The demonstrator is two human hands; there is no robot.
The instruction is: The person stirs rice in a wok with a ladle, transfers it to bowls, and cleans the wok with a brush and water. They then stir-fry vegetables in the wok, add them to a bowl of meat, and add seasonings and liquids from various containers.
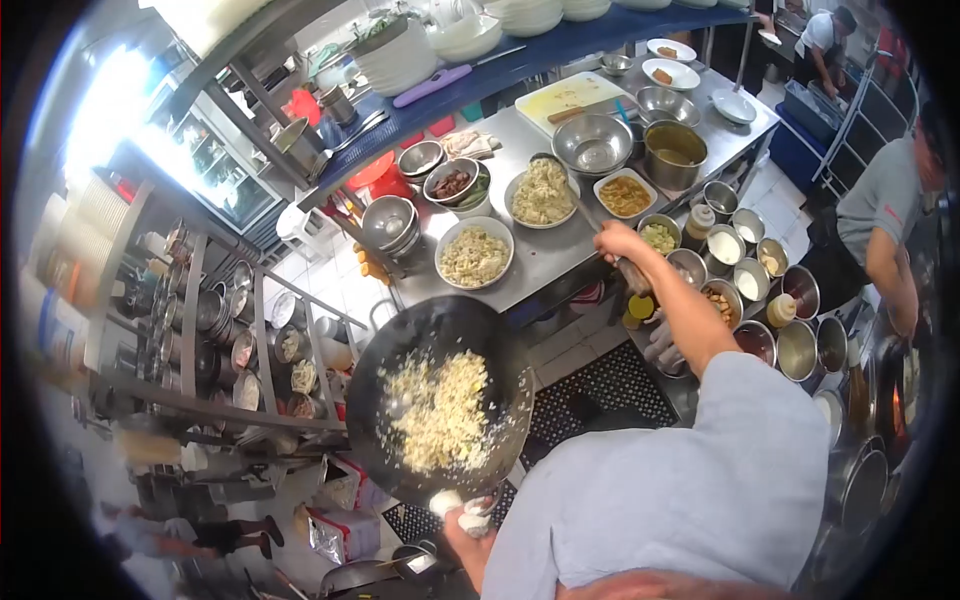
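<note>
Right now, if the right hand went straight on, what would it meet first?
The right hand would probably meet the nearer white bowl of the two heaped with pale food; depth is unclear, so it might pass above.

My wok (375,350) is black; the fried rice (437,415) inside reads pale yellow, flecked white. The cloth (446,503) at my left hand (472,538) is white, and the tool handle (633,277) at my right hand (618,243) brown. My shirt (660,485) is plain light grey. I note a blue shelf (590,32), a purple handle (432,86) upon it, a silver-grey counter (545,270) and a red container (385,183). The floor mat (605,400) is black, patterned with regular rows of pale dots. A co-worker's shirt (880,190) is grey.
</note>
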